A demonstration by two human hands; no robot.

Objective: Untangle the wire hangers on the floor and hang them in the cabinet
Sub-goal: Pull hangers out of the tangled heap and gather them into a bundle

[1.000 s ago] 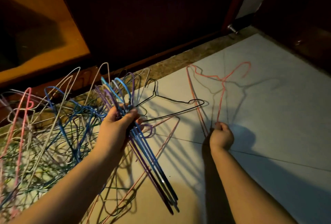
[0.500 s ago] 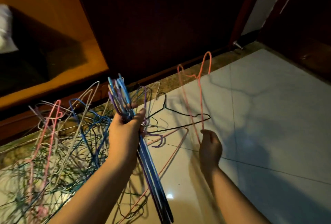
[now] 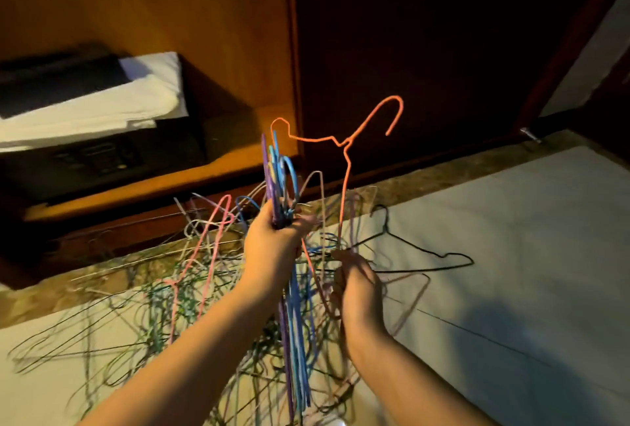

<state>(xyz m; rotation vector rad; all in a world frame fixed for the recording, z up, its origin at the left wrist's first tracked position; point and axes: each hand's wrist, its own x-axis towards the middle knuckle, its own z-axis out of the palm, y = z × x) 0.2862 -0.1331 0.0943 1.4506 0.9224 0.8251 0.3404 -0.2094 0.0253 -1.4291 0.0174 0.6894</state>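
Down on the floor tile [image 3: 511, 238], most of the tangled pile [image 3: 170, 292] isn't sorted yet. Left hand [image 3: 272, 248] clenches a bundle of blue and purple hangers [image 3: 296, 323], and right hand [image 3: 358, 292] grips the orange hanger [image 3: 346, 159], raised in front of the cabinet [image 3: 204, 33]. A black hanger [image 3: 426, 255] lies loose nearby. I'd guess nothing's hung yet; no rail in view.

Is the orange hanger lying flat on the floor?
No, the right hand holds the orange hanger upright off the floor, beside the bundle of hangers in the left hand.
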